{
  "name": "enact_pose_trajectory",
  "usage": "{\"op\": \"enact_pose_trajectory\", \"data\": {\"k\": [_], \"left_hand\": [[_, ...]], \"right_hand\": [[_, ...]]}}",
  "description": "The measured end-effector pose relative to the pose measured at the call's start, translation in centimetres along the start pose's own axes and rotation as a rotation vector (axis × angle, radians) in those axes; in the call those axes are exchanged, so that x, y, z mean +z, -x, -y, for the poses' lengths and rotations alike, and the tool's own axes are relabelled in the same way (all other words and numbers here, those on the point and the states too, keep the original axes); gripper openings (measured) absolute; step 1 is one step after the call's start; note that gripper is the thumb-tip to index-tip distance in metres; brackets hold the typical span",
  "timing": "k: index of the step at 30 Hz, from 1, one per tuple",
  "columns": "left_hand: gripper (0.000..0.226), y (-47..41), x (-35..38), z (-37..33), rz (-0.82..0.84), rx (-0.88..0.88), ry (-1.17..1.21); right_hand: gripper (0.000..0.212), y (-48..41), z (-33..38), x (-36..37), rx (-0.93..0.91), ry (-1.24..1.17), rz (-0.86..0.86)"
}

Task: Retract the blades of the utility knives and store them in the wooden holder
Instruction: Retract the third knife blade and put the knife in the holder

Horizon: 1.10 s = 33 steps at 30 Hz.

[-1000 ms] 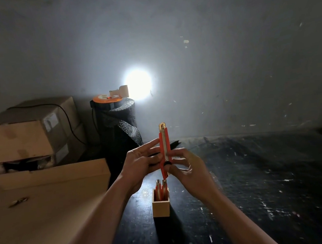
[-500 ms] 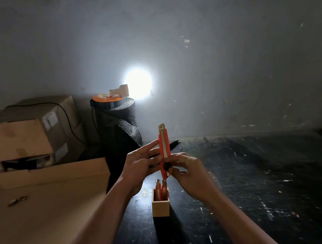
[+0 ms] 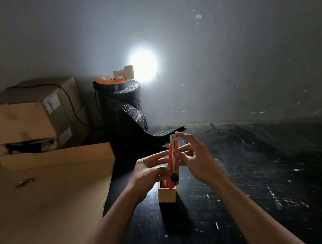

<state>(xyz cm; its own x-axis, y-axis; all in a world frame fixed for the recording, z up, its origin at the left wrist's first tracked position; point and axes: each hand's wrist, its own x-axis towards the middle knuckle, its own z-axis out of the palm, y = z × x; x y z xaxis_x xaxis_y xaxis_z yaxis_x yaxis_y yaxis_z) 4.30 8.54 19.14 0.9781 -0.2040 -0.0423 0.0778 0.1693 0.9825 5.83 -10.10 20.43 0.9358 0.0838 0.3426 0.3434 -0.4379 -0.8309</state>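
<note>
The head view looks down on a dark, scratched table (image 3: 260,181) with a grey wall behind it. Near the middle, the left hand (image 3: 151,169) holds an orange utility knife (image 3: 173,165) almost upright, tilted a little to the right at its top. The thumb and the fingers of this hand pinch the lower part of the knife body. The black wheel at the lower end of the knife is just above the wooden holder (image 3: 167,194), and the lower tip of the knife seems to be at the opening of the holder; I cannot tell if it is already inside. The holder stands on the table, directly below the hands, and something orange is visible inside it.

The right hand (image 3: 196,157) is just right of the knife with its fingers spread loosely. One fingertip is near the metal top end of the knife, and the thumb seems to touch the orange body near its middle.

On the left lies a large cardboard sheet (image 3: 46,201), and cardboard boxes (image 3: 28,119) stand further back. A black roll (image 3: 121,110) stands at the far wall beside a bright lamp (image 3: 144,65).
</note>
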Motion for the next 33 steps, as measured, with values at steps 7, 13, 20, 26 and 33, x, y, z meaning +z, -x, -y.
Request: {"op": "enact_pose_trajectory", "data": {"k": [7, 13, 20, 26, 33], "left_hand": [[0.045, -3.3, -2.8, 5.6, -0.217, -0.058, -0.457], [0.073, -6.1, -3.7, 11.3, -0.236, -0.126, -0.746], [0.097, -9.9, -3.7, 15.6, -0.248, -0.248, -0.746], [0.095, -11.5, -4.4, 18.3, -0.243, -0.259, -0.789], [0.069, -11.4, -5.2, 20.0, -0.277, -0.215, -0.650]], "right_hand": [[0.069, -1.9, -4.7, 2.5, -0.032, 0.087, -0.036], [0.061, -3.5, -8.9, 5.0, 0.006, 0.198, -0.053], [0.051, -5.2, -12.6, 8.0, 0.072, 0.209, -0.045], [0.051, -5.8, -15.9, 10.4, 0.104, 0.232, 0.005], [0.051, -5.2, -18.5, 12.2, 0.135, 0.278, 0.081]]}}
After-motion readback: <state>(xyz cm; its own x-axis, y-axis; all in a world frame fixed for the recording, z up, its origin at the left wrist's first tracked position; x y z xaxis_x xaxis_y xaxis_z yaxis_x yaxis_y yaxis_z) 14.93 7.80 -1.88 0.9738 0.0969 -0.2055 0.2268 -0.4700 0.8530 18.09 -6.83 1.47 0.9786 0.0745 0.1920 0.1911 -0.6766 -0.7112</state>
